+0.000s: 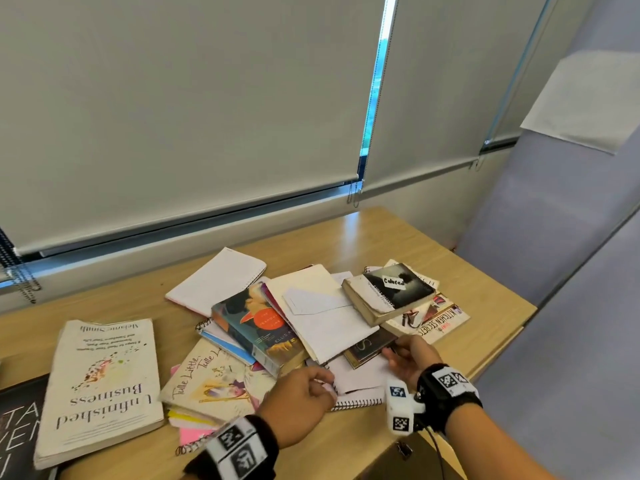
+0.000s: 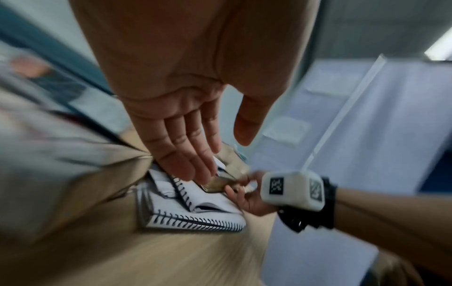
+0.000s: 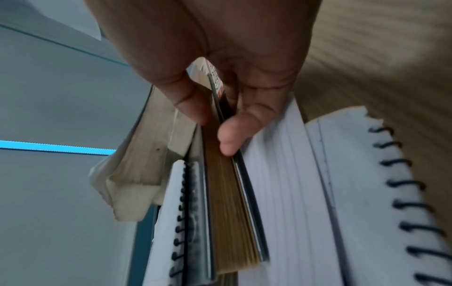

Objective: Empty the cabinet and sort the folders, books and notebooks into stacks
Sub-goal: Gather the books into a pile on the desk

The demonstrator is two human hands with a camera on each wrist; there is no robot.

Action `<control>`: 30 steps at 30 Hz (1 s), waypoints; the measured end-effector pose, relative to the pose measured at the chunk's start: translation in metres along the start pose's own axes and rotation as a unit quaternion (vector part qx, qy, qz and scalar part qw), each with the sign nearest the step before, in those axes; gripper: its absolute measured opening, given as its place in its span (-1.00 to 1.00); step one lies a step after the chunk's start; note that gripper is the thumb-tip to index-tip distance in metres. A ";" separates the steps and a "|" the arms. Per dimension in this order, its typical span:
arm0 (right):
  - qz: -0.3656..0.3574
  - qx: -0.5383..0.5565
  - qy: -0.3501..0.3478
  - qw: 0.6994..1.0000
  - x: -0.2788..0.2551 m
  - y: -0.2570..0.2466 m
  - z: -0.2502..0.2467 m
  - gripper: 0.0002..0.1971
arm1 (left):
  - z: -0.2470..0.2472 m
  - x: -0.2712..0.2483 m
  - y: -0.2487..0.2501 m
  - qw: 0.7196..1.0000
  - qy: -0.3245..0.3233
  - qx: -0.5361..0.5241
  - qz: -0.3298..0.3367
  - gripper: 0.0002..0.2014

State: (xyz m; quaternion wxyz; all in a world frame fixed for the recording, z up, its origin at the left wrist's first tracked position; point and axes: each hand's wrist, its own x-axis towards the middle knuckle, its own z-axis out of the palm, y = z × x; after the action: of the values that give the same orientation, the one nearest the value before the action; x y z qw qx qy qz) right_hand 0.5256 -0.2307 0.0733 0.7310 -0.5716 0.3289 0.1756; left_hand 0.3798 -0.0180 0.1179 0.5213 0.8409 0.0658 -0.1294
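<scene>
A jumbled pile of books, notebooks and papers lies on the wooden table (image 1: 408,244). My right hand (image 1: 393,351) pinches the near edge of a thin dark book (image 1: 370,344) that is wedged low in the pile. In the right wrist view my thumb and fingers (image 3: 229,139) clamp its yellowed page block (image 3: 229,203). My left hand (image 1: 325,382) hovers with straight fingers (image 2: 186,154) over a white spiral notebook (image 1: 356,400) at the pile's front and holds nothing. That notebook (image 2: 195,214) lies under loose lined sheets.
A white "Unfinished Business" book (image 1: 100,386) lies front left, beside a dark book (image 1: 17,427) at the edge. A worn black paperback (image 1: 391,289) tops the right side over a "Kitchen Secrets" book (image 1: 446,320). A colourful paperback (image 1: 259,327) leans mid-pile. A partition stands right.
</scene>
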 end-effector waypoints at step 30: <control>-0.064 -0.281 0.090 0.953 0.052 -0.093 0.014 -0.03 | 0.046 0.093 0.029 0.860 -0.015 0.505 0.069 -0.12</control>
State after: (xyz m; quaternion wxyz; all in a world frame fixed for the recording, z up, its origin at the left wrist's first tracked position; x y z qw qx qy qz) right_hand 0.6261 -0.2503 0.1071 0.5177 -0.7873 0.2932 0.1615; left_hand 0.4696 -0.0740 0.0967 0.0337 0.9893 -0.0743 -0.1210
